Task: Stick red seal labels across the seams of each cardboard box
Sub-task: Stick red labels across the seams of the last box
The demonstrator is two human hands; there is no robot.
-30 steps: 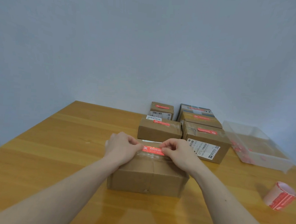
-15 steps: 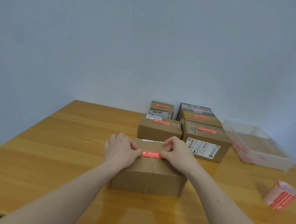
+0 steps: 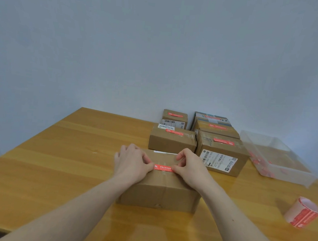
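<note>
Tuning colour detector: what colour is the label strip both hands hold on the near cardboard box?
Red label strip with white print; head view.

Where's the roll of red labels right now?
The label roll stands on the wooden table at the near right, just this side of the clear plastic tray.

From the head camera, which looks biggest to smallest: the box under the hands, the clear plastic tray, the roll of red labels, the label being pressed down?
1. Box under the hands, though it is also nearest the camera.
2. Clear plastic tray, farther off, so its rank is unsure.
3. Roll of red labels.
4. Label being pressed down.
</note>
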